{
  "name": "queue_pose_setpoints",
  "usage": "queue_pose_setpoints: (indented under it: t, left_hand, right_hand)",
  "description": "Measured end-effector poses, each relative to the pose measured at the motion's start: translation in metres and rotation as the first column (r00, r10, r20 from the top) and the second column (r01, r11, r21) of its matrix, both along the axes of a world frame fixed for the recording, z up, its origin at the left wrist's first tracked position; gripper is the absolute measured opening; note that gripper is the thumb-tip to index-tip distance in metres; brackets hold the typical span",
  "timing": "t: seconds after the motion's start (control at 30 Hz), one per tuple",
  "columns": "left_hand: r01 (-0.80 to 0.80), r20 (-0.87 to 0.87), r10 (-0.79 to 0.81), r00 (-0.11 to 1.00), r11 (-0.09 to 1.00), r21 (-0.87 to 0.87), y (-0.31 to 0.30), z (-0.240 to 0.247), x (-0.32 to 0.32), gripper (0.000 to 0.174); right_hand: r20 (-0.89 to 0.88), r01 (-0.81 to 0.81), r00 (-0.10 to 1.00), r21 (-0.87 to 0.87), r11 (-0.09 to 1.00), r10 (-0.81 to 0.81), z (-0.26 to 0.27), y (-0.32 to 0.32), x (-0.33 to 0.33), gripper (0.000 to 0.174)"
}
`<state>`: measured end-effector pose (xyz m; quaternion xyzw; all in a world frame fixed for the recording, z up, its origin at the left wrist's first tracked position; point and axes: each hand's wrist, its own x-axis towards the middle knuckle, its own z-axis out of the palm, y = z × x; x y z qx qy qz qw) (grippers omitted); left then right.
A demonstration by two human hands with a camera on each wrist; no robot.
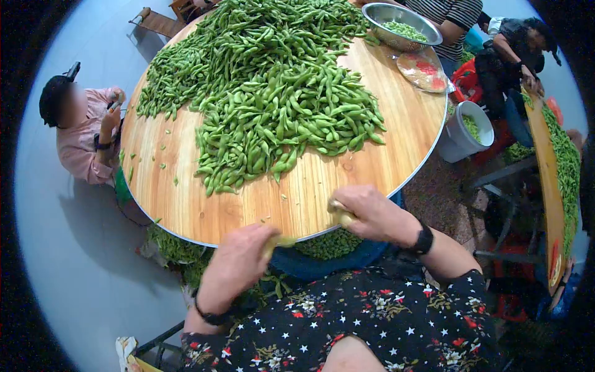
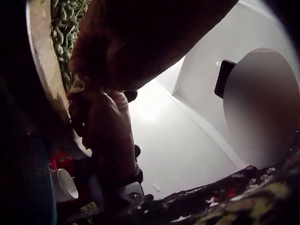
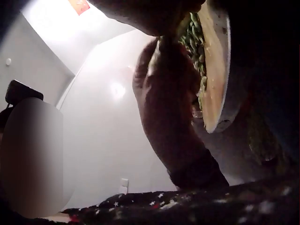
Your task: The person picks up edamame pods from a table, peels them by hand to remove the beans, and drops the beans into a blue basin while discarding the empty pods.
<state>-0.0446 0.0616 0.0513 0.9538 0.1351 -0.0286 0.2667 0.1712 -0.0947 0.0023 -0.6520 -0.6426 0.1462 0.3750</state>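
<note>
A large heap of green soybean pods (image 1: 279, 118) covers much of the round wooden table (image 1: 409, 142). At the near edge my left hand (image 1: 238, 260), blurred, has curled fingers pinching a yellow-green soybean pod (image 1: 284, 241) that points right. Beyond it to the right, my right hand (image 1: 375, 214) is over the table edge with fingers curled inward; pale yellow shows at its thumb, and I cannot tell what it holds. Under the edge between the hands, a blue tub (image 1: 365, 257) contains shelled green beans (image 1: 331, 243). Both wrist views are dark, with the fingers in shadow.
A metal bowl (image 1: 379, 13) of beans stands at the back right beside a clear plastic lid (image 1: 414, 69). A white bucket (image 1: 455, 149) is right of the table. One person (image 1: 93, 136) sits left. Farther right, others work at another table (image 1: 545, 186).
</note>
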Motion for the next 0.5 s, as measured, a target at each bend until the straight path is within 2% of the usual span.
queue_pose_setpoints:
  t: [0.03,0.07,0.1,0.13,0.2,0.23,0.3,0.33,0.4,0.43,0.47,0.5]
  left_hand:
    - [-0.004,-0.004,0.004,1.000,1.000,0.001,0.008,0.001,-0.004,0.020]
    - [-0.023,0.030,0.019,0.999,0.993,0.115,0.016,0.003,-0.006,0.020]
    - [-0.048,0.067,0.033,0.997,0.972,0.229,0.021,0.005,-0.006,0.020]
    - [-0.055,0.069,0.040,0.997,0.971,0.232,0.025,0.004,0.002,0.020]
    - [-0.208,0.269,0.136,0.954,0.942,0.263,0.037,-0.008,0.032,0.021]
    - [-0.208,0.276,0.133,0.952,0.941,0.265,0.046,-0.013,0.045,0.021]
    - [-0.201,0.369,0.033,0.929,0.881,0.427,0.059,-0.026,0.067,0.013]
    - [-0.202,0.373,0.032,0.927,0.882,0.425,0.058,-0.031,0.070,0.013]
    - [-0.137,0.212,0.044,0.976,0.882,0.451,0.056,-0.037,0.076,0.025]
    - [-0.147,0.252,0.030,0.967,0.877,0.458,0.055,-0.041,0.077,0.028]
    - [-0.142,0.248,0.027,0.968,0.877,0.459,0.056,-0.045,0.077,0.028]
    - [-0.194,0.278,0.103,0.955,0.926,0.325,0.058,-0.047,0.075,0.030]
  right_hand:
    - [-0.063,-0.095,0.994,-0.124,0.988,0.088,0.008,-0.009,0.001,0.013]
    - [-0.134,-0.198,0.976,-0.240,0.950,0.169,0.016,-0.016,0.001,0.012]
    - [-0.112,-0.200,0.978,-0.296,0.934,0.174,0.023,-0.020,0.000,0.012]
    - [-0.110,-0.207,0.977,-0.293,0.933,0.182,0.026,-0.022,0.001,0.012]
    - [-0.038,-0.218,0.975,-0.377,0.900,0.220,0.031,-0.025,0.001,0.014]
    - [-0.031,-0.214,0.975,-0.375,0.902,0.218,0.033,-0.024,-0.001,0.014]
    - [-0.124,-0.162,0.985,-0.392,0.906,0.123,0.034,-0.023,-0.005,0.016]
    - [-0.121,-0.160,0.985,-0.393,0.905,0.121,0.035,-0.024,-0.006,0.016]
    - [-0.282,-0.070,0.959,-0.332,0.941,-0.028,0.036,-0.025,-0.008,0.017]
    - [-0.286,-0.068,0.958,-0.333,0.941,-0.032,0.031,-0.025,-0.008,0.017]
    - [-0.315,-0.071,0.949,-0.234,0.970,-0.007,0.022,-0.024,-0.007,0.018]
    - [-0.340,-0.069,0.940,-0.130,0.989,0.021,0.017,-0.024,-0.007,0.019]
